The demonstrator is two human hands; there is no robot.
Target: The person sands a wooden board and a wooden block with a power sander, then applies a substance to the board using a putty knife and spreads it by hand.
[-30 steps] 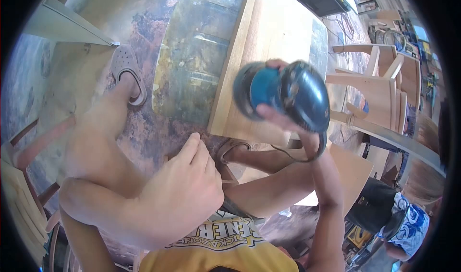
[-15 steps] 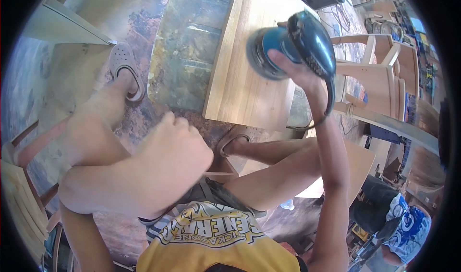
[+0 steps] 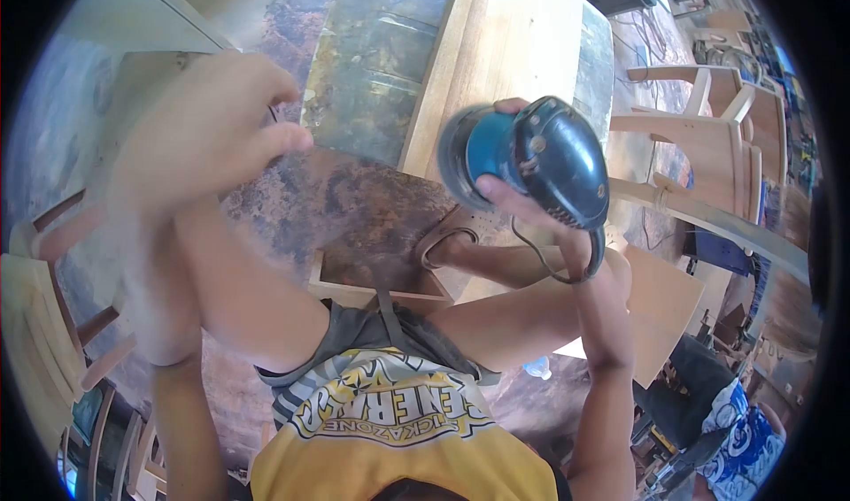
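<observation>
My right hand (image 3: 522, 202) is wrapped around a blue and black orbital sander (image 3: 567, 160), which is tilted so its round pad faces left. The pad overlaps the near end of a pale wooden board (image 3: 496, 50) in this view. That board lies on a worn, paint-stained surface (image 3: 372, 67). A power cord (image 3: 595, 258) loops from the sander past my wrist. On the left, my blurred left hand (image 3: 212, 120) is raised over my leg, thumb apart from the curled fingers, away from board and sander.
A wooden box-like piece (image 3: 376, 280) sits on the floor between my legs. Wooden chair parts (image 3: 708, 138) stand at the right, near a long rail (image 3: 708, 213). A wooden seat frame (image 3: 35, 324) is at the left. Another person (image 3: 739, 435) is at the lower right.
My left hand has swung up and left from above my lap, its thumb now apart. The sander has come down toward me, to the board's near end.
</observation>
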